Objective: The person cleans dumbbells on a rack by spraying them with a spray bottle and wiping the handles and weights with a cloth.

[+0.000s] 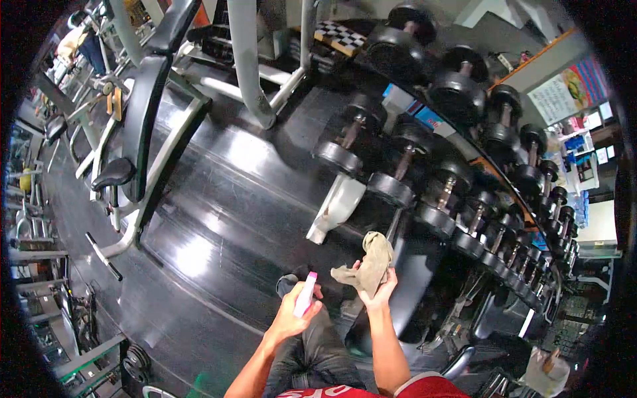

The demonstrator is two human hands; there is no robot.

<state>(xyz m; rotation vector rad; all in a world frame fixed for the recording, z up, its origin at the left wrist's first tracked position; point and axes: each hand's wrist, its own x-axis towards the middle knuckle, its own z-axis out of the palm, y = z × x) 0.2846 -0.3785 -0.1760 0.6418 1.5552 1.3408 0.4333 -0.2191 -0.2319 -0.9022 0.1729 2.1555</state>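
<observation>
A white bottle with a pink top (306,295) is held upright and slightly tilted in my left hand (292,317), with the fingers wrapped round it. To the right of it, my right hand (381,292) grips a crumpled beige cloth (376,260). The cloth rises above the fingers, and one end hangs out to the left. The two hands are apart, in front of my dark trousers (320,345). Just beyond the cloth is the dumbbell rack's white foot (337,207).
Rows of black dumbbells (406,162) run from the upper middle to the right, with a mirror behind. A black padded bench machine (146,113) stands at left on the dark floor (219,265). A person (86,43) is far off at upper left.
</observation>
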